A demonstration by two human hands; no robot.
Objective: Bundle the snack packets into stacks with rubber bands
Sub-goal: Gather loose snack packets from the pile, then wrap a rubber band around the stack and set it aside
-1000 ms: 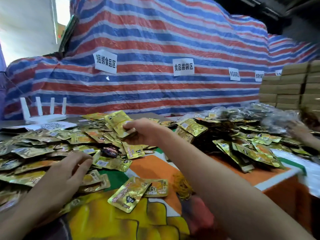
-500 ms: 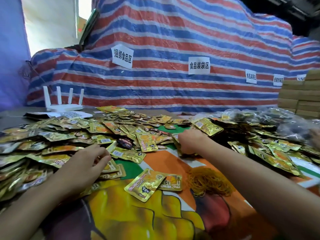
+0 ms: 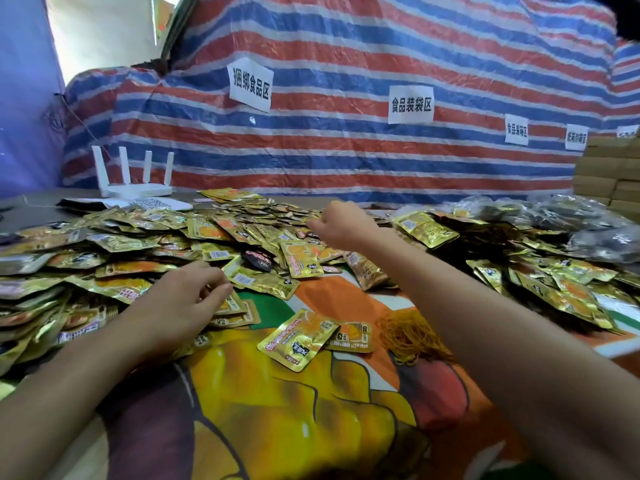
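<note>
On the table: snack packets [image 3: 138,237] lie in a big gold heap across the left and middle, and a second pile [image 3: 554,289] sits on the right.
Left hand [image 3: 180,306]: palm down on the near edge of the heap, fingers loose, just resting on packets, not gripping any.
Right hand [image 3: 341,225]: stretched over the far middle of the heap, fingers curled, tips down among packets. Honestly can't tell if it's got one.
Rubber bands [image 3: 408,334]: orange tangle on the printed cloth [image 3: 277,410], right beside the right forearm, near two loose packets [image 3: 298,337].
Background: striped tarp [image 3: 346,150] with paper signs [image 3: 250,84], white router [image 3: 131,178] far left, cardboard boxes [image 3: 609,174] far right.
</note>
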